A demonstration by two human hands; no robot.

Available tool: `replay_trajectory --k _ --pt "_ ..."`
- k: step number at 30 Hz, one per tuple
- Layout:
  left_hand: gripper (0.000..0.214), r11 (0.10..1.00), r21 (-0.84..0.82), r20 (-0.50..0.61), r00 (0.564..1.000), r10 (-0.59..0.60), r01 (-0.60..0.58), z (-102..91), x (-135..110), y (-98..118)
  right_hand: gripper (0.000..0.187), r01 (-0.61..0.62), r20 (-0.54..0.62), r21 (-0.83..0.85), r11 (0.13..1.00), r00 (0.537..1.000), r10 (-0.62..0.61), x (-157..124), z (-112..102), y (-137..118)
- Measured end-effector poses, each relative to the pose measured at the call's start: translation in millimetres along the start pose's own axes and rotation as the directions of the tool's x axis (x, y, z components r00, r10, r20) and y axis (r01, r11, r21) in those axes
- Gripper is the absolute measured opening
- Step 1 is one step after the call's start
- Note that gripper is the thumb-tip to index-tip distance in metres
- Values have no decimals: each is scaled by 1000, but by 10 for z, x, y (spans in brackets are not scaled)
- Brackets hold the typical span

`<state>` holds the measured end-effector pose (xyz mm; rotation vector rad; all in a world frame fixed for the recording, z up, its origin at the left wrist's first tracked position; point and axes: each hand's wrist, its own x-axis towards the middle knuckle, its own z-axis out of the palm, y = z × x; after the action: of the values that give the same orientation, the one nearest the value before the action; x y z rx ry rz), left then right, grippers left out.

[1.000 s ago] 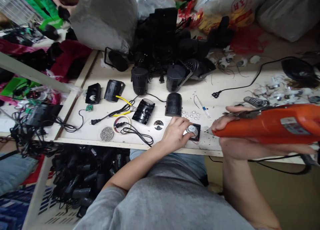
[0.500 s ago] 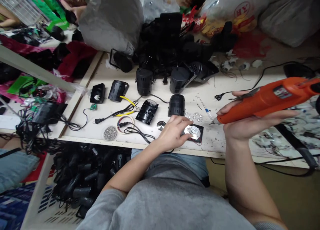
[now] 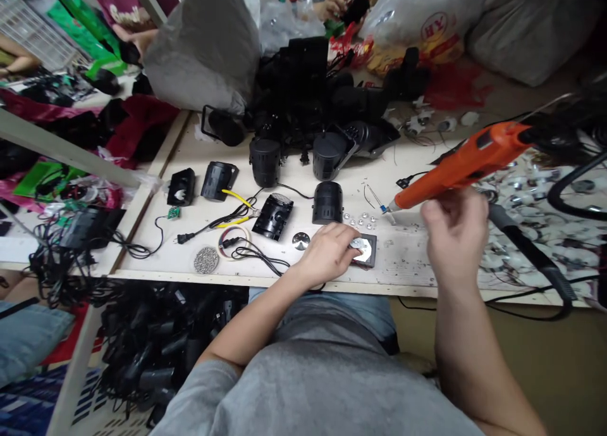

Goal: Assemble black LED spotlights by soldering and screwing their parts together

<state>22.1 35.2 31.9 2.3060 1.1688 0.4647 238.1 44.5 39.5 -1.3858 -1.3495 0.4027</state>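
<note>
Left hand: the left hand point(image 3: 327, 254) lies palm down near the front edge of the pale worktop point(image 3: 403, 265), its fingers together and pressed on a black square plate point(image 3: 370, 260) that carries a silver disc point(image 3: 363, 250)

Right hand: the right hand point(image 3: 455, 233) is raised over the worktop, its fingers curled and blurred, so I cannot tell whether they grip the orange electric screwdriver point(image 3: 455, 161) angled just above them

Screwdriver tip: pointing down and left, near a small blue-handled screwdriver point(image 3: 382, 203) and a cluster of tiny silver screws point(image 3: 360, 219)

Beside the left hand: a small round metal disc point(image 3: 300, 240), a black cylindrical lamp housing point(image 3: 327, 203) and a black lamp back plate point(image 3: 272, 216)

Further left: yellow-handled pliers point(image 3: 232, 207), a black power cord with plug point(image 3: 187, 237) and a heap of small metal parts point(image 3: 206, 259)

Behind: a pile of black lamp housings point(image 3: 303, 88) and plastic bags point(image 3: 422, 24)

Far side: a co-worker's hands point(image 3: 336, 6) holding something dark
</note>
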Motion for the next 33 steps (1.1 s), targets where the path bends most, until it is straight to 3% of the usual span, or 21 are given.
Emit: replay_trajectory --k 1,3,5,7,11,13,15,17,19,21,23,25,27,30,33 --pt "19 999 32 7 1000 5 -5 -5 -7 1 54 8 16 -21 1000 1000 -8 -107 -21 -1" --pt "18 996 87 19 1000 14 -16 -10 -17 6 58 66 204 -63 996 978 -52 -331 -33 4" --pt "20 993 111 27 999 23 -26 -8 -25 9 63 174 454 -94 980 884 -113 -519 -4 23" --pt "21 993 112 27 999 31 -34 -4 -30 11 66 258 580 -96 961 799 -157 -634 52 62" --pt "23 999 2 -52 998 44 -44 -25 -38 19 70 315 611 -101 944 768 -191 -648 124 151" --pt "22 989 -139 -149 988 31 -52 -45 -45 22 72 326 622 -105 940 758 -194 -603 109 163" --pt "23 934 -356 -234 971 -57 -31 -52 -57 15 76 321 627 -110 941 756 -185 -560 80 136" --pt "28 747 -664 -213 951 -224 27 -33 -71 -3 80 303 598 -105 947 780 -183 -537 72 66" --pt "36 411 -906 -69 927 -369 96 6 -87 -25 81 260 541 -71 963 821 -182 -544 114 -35" --pt "44 113 -984 80 902 -424 141 43 -107 -44 74 218 479 -7 976 857 -189 -575 211 -143" --pt "47 -12 -988 144 882 -448 155 58 -137 -62 66 210 419 45 977 883 -209 -615 327 -231" --pt "46 14 -986 139 879 -456 164 38 -187 -89 58 224 395 56 973 890 -228 -647 409 -287" --pt "46 158 -968 110 896 -431 196 -19 -261 -138 55 240 417 37 970 878 -234 -657 416 -312" --pt "35 515 -826 -6 911 -413 229 -153 -402 -261 50 275 472 -31 961 851 -228 -623 301 -302" --pt "22 850 -453 -204 898 -391 267 -286 -511 -401 46 293 533 -88 952 821 -203 -548 155 -244"
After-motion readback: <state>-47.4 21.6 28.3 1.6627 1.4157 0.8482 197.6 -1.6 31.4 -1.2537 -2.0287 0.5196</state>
